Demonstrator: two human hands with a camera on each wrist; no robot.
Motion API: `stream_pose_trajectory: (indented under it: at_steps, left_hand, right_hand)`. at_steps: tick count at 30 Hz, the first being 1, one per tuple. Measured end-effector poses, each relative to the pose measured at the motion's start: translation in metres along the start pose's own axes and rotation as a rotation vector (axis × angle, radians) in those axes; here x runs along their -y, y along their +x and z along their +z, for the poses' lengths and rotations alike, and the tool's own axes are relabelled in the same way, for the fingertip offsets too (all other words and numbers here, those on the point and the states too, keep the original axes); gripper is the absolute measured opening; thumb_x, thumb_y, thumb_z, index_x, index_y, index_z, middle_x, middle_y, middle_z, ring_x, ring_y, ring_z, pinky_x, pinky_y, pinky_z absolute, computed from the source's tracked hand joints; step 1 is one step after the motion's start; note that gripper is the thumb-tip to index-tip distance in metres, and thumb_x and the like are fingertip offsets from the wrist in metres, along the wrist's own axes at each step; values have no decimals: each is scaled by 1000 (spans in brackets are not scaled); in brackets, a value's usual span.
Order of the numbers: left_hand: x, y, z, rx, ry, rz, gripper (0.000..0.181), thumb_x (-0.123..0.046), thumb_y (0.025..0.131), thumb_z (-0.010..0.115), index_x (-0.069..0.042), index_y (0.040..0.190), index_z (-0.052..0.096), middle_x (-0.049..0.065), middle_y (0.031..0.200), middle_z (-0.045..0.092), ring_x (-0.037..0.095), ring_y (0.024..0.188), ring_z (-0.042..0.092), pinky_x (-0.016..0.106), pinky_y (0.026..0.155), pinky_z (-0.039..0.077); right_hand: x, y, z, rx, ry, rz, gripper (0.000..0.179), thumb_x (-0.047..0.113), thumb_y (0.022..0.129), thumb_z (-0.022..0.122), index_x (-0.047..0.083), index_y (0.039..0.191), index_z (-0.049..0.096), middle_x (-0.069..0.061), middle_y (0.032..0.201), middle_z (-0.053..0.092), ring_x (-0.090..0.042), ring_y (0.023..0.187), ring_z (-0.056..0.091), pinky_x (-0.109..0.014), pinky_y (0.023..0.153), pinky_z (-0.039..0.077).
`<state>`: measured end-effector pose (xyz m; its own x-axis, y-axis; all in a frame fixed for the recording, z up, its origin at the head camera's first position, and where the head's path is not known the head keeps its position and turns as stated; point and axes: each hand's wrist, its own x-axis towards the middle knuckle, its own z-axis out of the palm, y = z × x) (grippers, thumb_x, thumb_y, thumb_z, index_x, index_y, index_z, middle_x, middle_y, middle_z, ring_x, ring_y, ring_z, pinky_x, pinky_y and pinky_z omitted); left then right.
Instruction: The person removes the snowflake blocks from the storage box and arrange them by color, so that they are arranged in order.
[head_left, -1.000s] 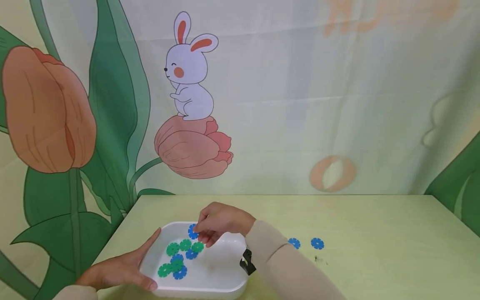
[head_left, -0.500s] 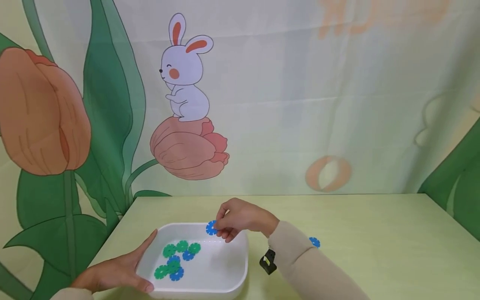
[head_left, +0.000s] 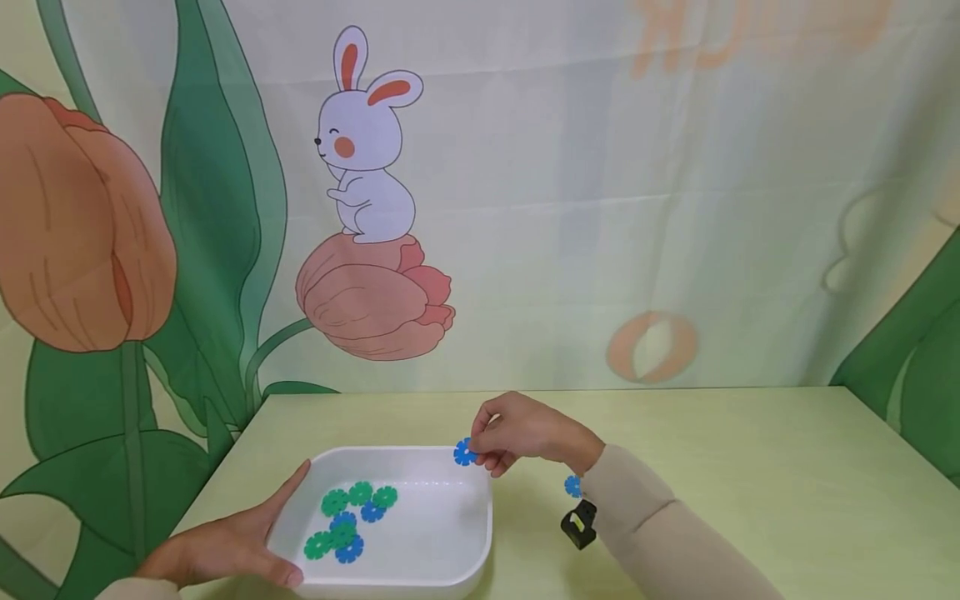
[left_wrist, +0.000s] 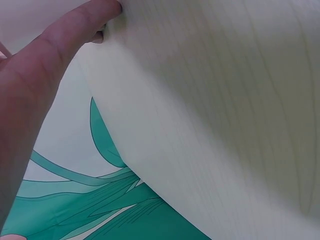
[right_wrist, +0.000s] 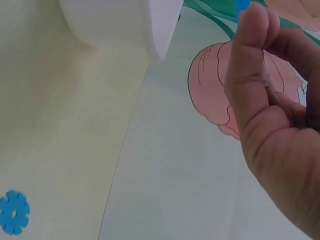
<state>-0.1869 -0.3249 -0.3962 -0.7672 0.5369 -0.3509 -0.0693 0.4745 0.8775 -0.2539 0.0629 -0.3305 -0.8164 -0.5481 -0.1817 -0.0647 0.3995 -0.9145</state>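
Observation:
My left hand (head_left: 232, 537) holds the left end of a white plastic basin (head_left: 450, 575), thumb at the near corner and index finger stretched along the side. In the left wrist view a finger (left_wrist: 65, 35) lies extended at the top left. Over the basin's far right corner, my right hand (head_left: 517, 435) pinches a blue notched snowflake disc (head_left: 464, 452) between thumb and fingertips. The right wrist view shows only a bit of that disc. Several green discs (head_left: 335, 502) and blue discs (head_left: 349, 549) lie in the basin's left part, some overlapping.
Another blue disc (head_left: 573, 486) lies on the pale table (head_left: 750, 475), right of the basin, beside my right sleeve (head_left: 660, 517). A black wrist mount (head_left: 579, 525) hangs below that sleeve. Behind the table's far edge hangs a printed cloth (head_left: 540, 250) with a rabbit and tulips.
My right hand has moved right with the blue disc, from over the basin's middle to its far right corner. One blue disc on the table is now hidden. My left hand stays at the basin.

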Motion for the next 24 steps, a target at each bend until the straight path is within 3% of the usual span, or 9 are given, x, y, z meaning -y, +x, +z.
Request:
stream_pose_trajectory:
  at_steps: [9, 24]
  left_hand:
    - [2, 0, -1, 11, -20, 6, 128, -29, 87, 79, -14, 152, -30, 23, 145, 26, 28, 111, 49, 28, 93, 38]
    - [1, 0, 0, 16, -32, 3, 126, -27, 88, 78, -13, 152, -30, 20, 141, 32, 27, 110, 51, 28, 92, 40]
  right_hand:
    - [-16, -17, -24, -7, 31, -32, 12, 4, 92, 66, -4, 93, 57, -13, 76, 66, -16, 61, 60, -36, 67, 58]
    - [-50, -46, -59, -60, 28, 23, 13, 5, 97, 64, -5, 96, 54, -11, 78, 65, -16, 63, 59, -38, 71, 57]
